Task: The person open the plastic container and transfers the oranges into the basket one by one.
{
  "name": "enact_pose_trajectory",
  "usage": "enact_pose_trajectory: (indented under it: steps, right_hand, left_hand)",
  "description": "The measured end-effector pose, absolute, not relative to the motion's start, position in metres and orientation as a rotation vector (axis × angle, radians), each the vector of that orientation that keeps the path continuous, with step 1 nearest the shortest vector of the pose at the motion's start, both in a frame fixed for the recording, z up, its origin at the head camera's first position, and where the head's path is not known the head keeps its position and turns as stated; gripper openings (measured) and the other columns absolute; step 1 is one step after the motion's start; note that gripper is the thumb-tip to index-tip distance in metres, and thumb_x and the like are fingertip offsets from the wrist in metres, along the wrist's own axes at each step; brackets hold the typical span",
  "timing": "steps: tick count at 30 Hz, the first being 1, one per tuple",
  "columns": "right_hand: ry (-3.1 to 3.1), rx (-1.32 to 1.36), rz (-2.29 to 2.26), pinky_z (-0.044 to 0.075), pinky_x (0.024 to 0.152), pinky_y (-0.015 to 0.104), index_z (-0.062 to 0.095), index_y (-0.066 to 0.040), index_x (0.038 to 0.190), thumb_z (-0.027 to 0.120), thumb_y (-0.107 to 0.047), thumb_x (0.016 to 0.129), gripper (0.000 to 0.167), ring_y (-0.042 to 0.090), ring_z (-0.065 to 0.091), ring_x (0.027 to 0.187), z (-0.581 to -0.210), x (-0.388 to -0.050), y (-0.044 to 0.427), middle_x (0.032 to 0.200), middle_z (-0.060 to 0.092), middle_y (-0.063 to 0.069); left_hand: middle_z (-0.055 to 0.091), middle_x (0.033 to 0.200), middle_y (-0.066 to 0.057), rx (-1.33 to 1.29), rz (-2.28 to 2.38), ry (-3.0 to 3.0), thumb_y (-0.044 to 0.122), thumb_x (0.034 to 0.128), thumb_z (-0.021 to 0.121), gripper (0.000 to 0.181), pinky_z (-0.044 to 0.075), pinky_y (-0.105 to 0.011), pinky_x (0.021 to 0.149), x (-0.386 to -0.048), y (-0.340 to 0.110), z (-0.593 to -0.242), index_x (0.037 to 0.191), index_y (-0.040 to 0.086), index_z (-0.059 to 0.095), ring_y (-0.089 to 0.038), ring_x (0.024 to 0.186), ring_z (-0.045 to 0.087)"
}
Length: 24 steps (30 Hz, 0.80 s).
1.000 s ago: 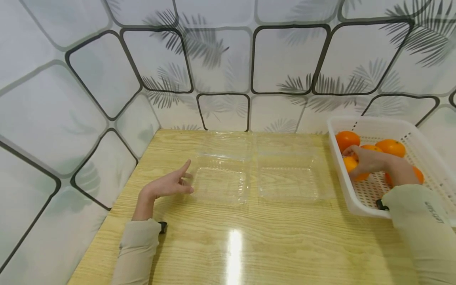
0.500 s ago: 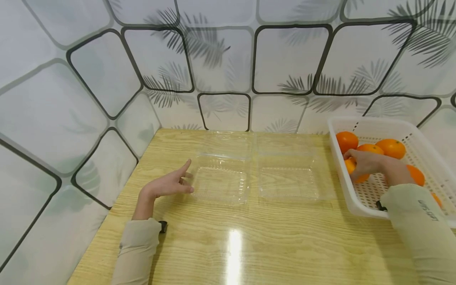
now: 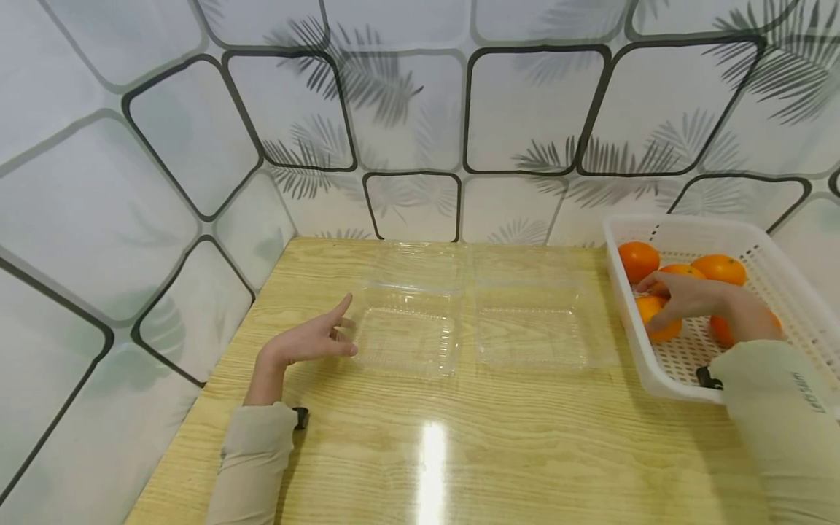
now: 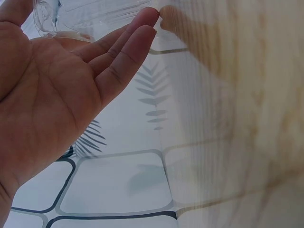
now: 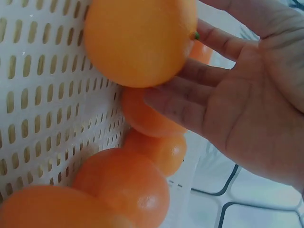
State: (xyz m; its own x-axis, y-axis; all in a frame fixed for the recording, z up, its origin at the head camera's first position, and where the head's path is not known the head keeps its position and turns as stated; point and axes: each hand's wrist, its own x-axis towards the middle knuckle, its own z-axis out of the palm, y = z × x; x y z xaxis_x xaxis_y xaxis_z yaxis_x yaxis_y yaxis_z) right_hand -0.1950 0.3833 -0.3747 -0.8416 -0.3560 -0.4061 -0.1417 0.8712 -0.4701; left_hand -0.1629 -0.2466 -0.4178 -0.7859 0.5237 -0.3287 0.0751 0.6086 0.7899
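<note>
My right hand (image 3: 692,297) is inside a white plastic basket (image 3: 639,343), with thumb and fingers around an orange (image 3: 663,332). In the right wrist view, the right hand (image 5: 237,90) has its fingers behind this orange (image 5: 137,38), whose small green stem shows; the thumb tip is out of frame. My left hand (image 3: 305,341) is beside a clear plastic clamshell box (image 3: 407,335), fingertips at its left edge; contact is unclear. In the left wrist view, the left hand (image 4: 76,80) has its fingers extended. A second clear box (image 3: 531,335) sits to the right, lid raised.
Several more oranges lie in the basket, including a far-left orange (image 3: 639,261) and a back orange (image 3: 720,268). The basket stands at the table's right. Patterned walls (image 3: 407,109) border the wooden table (image 3: 367,445) at the back and left.
My right hand has shifted slightly right and back within the basket. The orange beneath it shows more of its front now. My left hand and both clear boxes have stayed put.
</note>
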Motion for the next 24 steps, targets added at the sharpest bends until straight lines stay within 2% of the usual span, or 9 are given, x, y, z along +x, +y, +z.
enact_pose_trajectory:
  steps: [8, 14, 24]
  right_hand:
    - [2.556, -0.324, -0.647, 0.043, 0.094, 0.059, 0.04, 0.01, 0.138, 0.079, -0.026, 0.084, 0.076, 0.051, 0.044, 0.123, -0.371, -0.194, 0.39, 0.136, 0.046, 0.037]
    - [2.522, -0.272, -0.711, 0.044, 0.092, 0.06, 0.033, 0.006, 0.143, 0.075, -0.035, 0.088, 0.08, 0.052, 0.042, 0.125, -0.369, -0.194, 0.393, 0.142, 0.04, 0.037]
    - [2.498, -0.251, -0.823, 0.049, 0.088, 0.053, 0.032, 0.0, 0.144, 0.072, -0.03, 0.09, 0.074, 0.05, 0.045, 0.122, -0.366, -0.19, 0.398, 0.142, 0.036, 0.037]
  left_hand:
    - [0.031, 0.155, -0.028, 0.473, 1.09, 2.299, 0.024, 0.0964, 0.066, 0.101, 0.045, -0.052, 0.1, -0.165, -0.248, -0.42, 0.159, 0.014, -0.013, -0.029, 0.119, 0.058]
    - [0.03, 0.155, -0.03, 0.49, 1.093, 2.29, 0.024, 0.0966, 0.066, 0.102, 0.045, -0.052, 0.1, -0.167, -0.248, -0.421, 0.158, 0.012, -0.015, -0.03, 0.119, 0.059]
    - [0.03, 0.154, -0.031, 0.491, 1.093, 2.292, 0.024, 0.0971, 0.065, 0.1, 0.047, -0.052, 0.097, -0.169, -0.247, -0.423, 0.159, 0.012, -0.013, -0.033, 0.12, 0.057]
